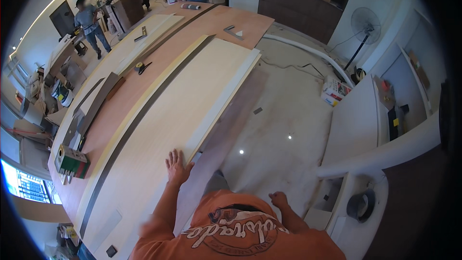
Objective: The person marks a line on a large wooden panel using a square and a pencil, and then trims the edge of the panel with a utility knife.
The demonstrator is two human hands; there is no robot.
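Observation:
My left hand (178, 167) lies flat with its fingers spread on a long pale wood panel (168, 115), close to its right edge. A dark strip (144, 106) runs along the panel's left side, and a whitish band borders its right side. Underneath, a larger reddish board tabletop (118, 120) carries the panel. My right hand (277, 199) hangs low beside my body, away from the panel. Its fingers are curled closed, and nothing shows in them. Near the panel's close end lie a small black square piece (111, 251) and a pale rectangular plate (107, 227).
On the tabletop are a green and white can (72, 161), a tape measure (139, 67) and a metal square (233, 31). A standing fan (365, 26), a carton (335, 90) and a dark bucket (362, 204) are at right. People (91, 24) stand beyond the table.

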